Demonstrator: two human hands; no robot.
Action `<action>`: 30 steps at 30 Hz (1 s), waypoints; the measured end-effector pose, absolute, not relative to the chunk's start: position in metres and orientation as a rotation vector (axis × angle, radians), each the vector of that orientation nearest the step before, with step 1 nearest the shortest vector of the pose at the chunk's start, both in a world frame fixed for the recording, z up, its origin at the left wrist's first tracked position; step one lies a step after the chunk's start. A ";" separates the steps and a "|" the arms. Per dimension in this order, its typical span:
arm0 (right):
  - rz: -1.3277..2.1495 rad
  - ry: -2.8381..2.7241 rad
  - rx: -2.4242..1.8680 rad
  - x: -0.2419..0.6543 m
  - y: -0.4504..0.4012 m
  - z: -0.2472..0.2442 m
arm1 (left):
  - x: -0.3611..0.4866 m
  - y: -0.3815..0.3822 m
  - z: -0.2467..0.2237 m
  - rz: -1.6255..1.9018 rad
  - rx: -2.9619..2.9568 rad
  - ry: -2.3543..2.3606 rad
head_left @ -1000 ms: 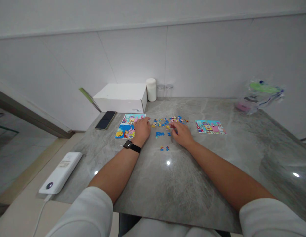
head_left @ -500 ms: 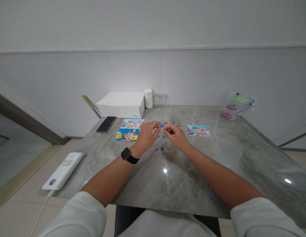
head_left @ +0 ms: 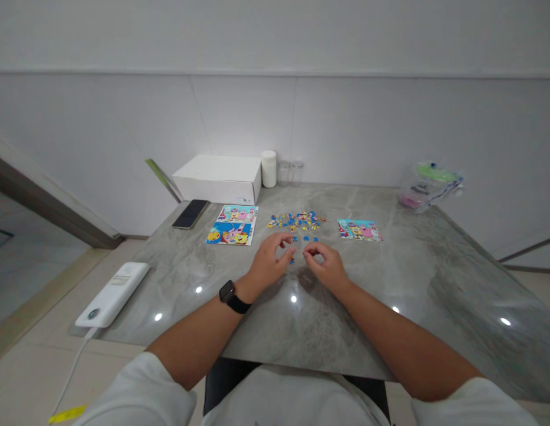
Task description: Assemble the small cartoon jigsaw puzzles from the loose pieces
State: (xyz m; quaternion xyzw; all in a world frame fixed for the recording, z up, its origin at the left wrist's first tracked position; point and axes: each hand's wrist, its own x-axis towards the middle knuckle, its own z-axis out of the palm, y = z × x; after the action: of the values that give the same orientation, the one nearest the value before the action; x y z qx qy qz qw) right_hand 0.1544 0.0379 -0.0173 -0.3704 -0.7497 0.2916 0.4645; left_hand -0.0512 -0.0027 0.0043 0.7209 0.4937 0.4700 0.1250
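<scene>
One bag [head_left: 422, 190] holds coloured items [head_left: 436, 173] beyond puzzle pieces [head_left: 303, 221].

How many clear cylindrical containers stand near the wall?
2: the left container beside the white cylindrical bottle, the right container farther right. Any behind the bottle would be hidden.

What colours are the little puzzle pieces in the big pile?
Mostly blue and yellow: the puzzle pieces show best in the head view.
</scene>
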 end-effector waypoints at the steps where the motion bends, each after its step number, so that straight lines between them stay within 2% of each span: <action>1: 0.613 -1.871 -0.894 0.156 0.037 -0.016 | -0.052 -0.002 0.004 1.344 2.085 1.406; 6: 0.315 -1.987 -0.765 0.159 0.034 -0.012 | -0.055 -0.001 0.005 1.198 2.068 1.301; 15: 0.122 -2.069 -0.697 0.158 0.030 -0.011 | -0.052 -0.007 0.009 1.172 2.026 1.222; 21: 0.114 -2.099 -0.683 0.159 0.030 -0.011 | -0.053 -0.008 0.005 1.206 2.053 1.237; 30: 0.294 -2.132 -0.606 0.165 0.034 -0.012 | -0.059 -0.003 -0.001 1.165 2.256 1.319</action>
State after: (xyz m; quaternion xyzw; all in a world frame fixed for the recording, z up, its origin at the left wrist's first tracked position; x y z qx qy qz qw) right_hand 0.1646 0.0335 -0.0122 -0.2436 -0.8573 0.1184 0.4377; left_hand -0.0588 -0.0025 -0.0006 0.7808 0.4565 0.4032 0.1395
